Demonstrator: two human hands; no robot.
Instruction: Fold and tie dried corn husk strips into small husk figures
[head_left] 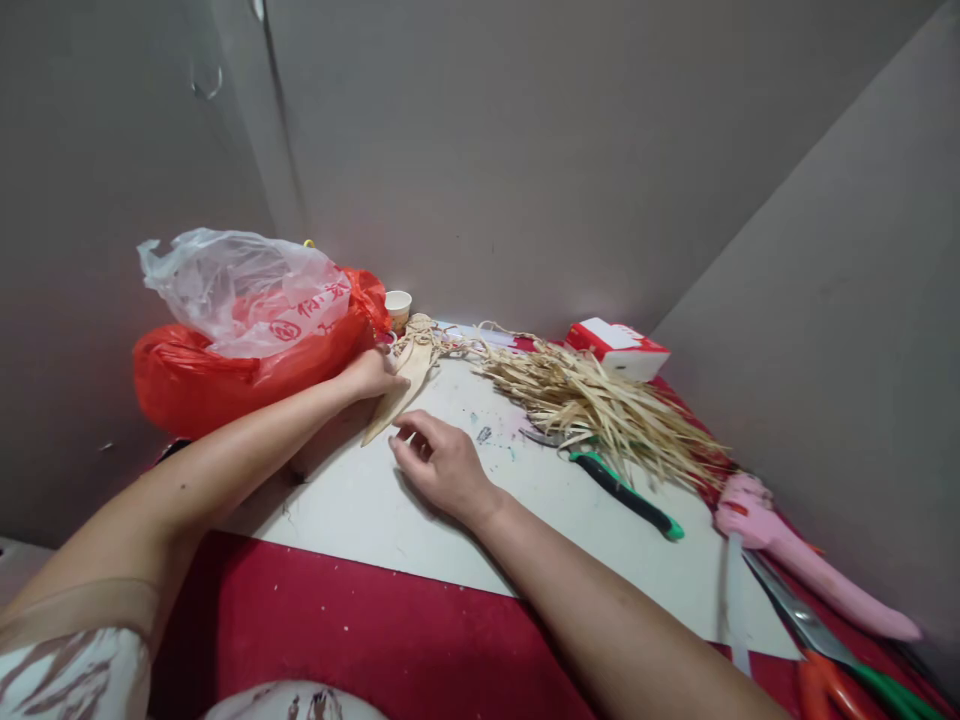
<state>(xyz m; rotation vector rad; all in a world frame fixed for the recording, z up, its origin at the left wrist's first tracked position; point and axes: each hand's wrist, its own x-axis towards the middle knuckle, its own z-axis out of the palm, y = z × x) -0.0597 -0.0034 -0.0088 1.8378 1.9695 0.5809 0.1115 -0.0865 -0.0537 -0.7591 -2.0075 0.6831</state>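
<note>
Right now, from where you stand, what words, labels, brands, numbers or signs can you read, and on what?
None reads clearly.
Translucent white plastic bag: red printed characters and a round emblem, too blurred to quote.
Red-and-white box: small red marks on top, too small to read.
Flat white sheet: a small dark mark, unreadable.
</note>
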